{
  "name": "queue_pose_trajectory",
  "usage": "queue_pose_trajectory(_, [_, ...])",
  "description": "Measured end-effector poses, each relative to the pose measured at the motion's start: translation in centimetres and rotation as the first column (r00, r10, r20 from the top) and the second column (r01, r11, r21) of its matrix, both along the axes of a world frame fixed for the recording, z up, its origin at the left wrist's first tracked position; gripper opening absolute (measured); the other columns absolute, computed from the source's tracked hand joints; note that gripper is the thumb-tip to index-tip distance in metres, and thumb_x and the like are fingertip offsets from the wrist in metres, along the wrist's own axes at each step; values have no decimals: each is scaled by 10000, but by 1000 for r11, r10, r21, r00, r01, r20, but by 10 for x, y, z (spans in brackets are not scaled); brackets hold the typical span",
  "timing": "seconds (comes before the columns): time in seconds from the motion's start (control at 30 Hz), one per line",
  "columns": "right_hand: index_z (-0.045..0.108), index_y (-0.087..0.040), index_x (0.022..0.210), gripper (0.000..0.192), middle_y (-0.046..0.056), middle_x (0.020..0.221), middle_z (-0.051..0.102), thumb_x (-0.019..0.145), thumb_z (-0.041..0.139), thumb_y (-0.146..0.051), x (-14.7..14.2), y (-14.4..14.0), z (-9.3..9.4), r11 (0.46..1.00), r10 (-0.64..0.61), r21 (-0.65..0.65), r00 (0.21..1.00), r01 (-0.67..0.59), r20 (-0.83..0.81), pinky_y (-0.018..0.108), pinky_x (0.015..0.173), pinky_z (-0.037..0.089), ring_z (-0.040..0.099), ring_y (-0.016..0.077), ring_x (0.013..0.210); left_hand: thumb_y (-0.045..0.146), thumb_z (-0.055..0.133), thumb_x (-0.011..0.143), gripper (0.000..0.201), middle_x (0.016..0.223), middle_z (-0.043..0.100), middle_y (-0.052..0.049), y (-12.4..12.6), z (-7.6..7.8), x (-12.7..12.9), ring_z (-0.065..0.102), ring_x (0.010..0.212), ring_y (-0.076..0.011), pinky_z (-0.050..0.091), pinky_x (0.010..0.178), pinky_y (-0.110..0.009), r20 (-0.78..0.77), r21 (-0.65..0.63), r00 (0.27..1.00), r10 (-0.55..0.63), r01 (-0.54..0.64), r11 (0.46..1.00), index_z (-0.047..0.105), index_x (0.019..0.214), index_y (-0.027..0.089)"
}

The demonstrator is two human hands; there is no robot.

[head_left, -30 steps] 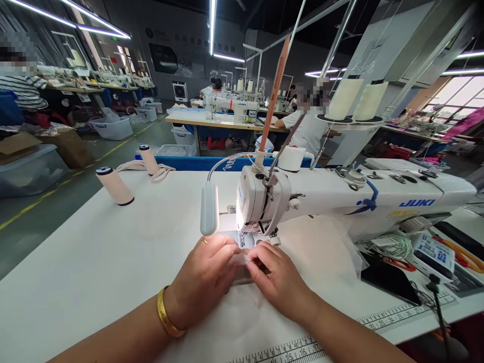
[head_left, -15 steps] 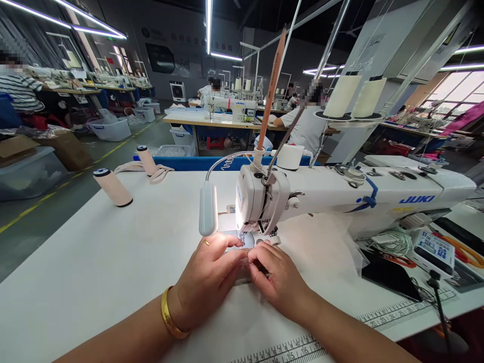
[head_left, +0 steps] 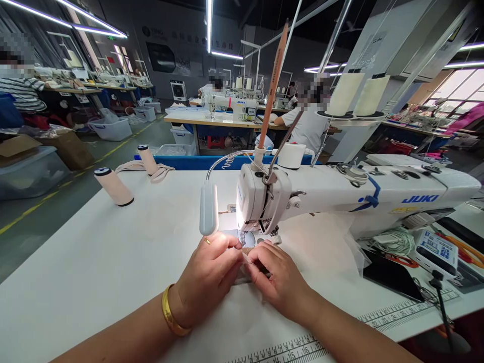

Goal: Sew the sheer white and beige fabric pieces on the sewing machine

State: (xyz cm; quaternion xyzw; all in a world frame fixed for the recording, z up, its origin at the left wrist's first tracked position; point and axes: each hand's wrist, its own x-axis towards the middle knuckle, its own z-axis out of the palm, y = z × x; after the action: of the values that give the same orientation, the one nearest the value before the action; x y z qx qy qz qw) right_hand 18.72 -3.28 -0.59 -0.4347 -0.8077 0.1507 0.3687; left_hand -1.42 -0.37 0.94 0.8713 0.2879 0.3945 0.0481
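Observation:
My left hand (head_left: 206, 275), with a gold bangle at the wrist, is closed in a pinch just in front of the sewing machine's (head_left: 260, 201) needle area. Beside it my right hand (head_left: 282, 282) pinches too, its fingertips almost meeting the left ones. Between them is the edge of a thin, see-through pale fabric (head_left: 321, 242), which spreads to the right under the machine's arm. A small brownish strip (head_left: 247, 250) shows at the fingertips; its kind is unclear. The presser foot (head_left: 243, 238) stands right behind the fingers, lit by a small lamp (head_left: 208, 209).
Two thread cones (head_left: 114, 186) and a loop of pale band lie at the table's far left. A printed ruler (head_left: 287, 351) runs along the front edge. On the right are a black phone (head_left: 391, 275), a white box (head_left: 436, 252) and cables. Co-workers sit at other machines beyond.
My fingertips have parted slightly, and more of the brownish strip and fabric edge shows between them. The camera view has shifted a little; both hands stay at the machine.

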Motion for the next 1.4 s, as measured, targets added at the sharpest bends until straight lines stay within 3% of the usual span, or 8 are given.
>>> queue_pose_trajectory(0.1, [546,-239,963,33,-1,876,635,994,546,-227,1,-1,1,996,-23,-86,999,19,-39,315,712,450,569,188,800,85,481,1002,213,927,665,-15,1,-2,-1,514,804,-174,428,762,-348,13,-23,1000,-17,17,1000,599,873,208])
queue_pose_trajectory(0.23, [554,-247,1082,117,10,935,656,971,573,-216,1,-2,0,995,-22,-95,998,16,-62,324,721,480,604,202,839,81,483,1008,200,943,684,-11,3,-5,-3,530,830,-171,424,799,-360,12,-58,999,-47,48,997,623,938,204])
queue_pose_trajectory(1.0, [561,-250,962,83,-20,848,653,1005,540,-182,1,0,0,999,-33,24,998,34,-63,285,691,447,589,174,774,67,496,1001,180,962,701,-7,4,-6,-2,576,855,-168,443,833,-346,29,-46,997,-72,74,996,613,972,202])
queue_pose_trajectory(1.2, [541,-246,939,105,-25,799,622,994,526,-158,1,1,-2,998,-30,60,998,34,-63,274,661,438,548,163,726,87,521,995,264,1195,682,-70,3,-5,-2,607,1087,-209,463,947,-372,16,20,998,-60,60,998,606,1222,190])
queue_pose_trajectory(1.4, [542,-247,941,98,-28,804,622,994,533,-165,1,0,-2,998,-33,51,997,37,-68,269,660,438,551,156,725,129,543,1005,198,1099,664,-58,2,-2,-3,600,989,-200,486,843,-342,23,58,1000,4,-5,998,647,1151,213])
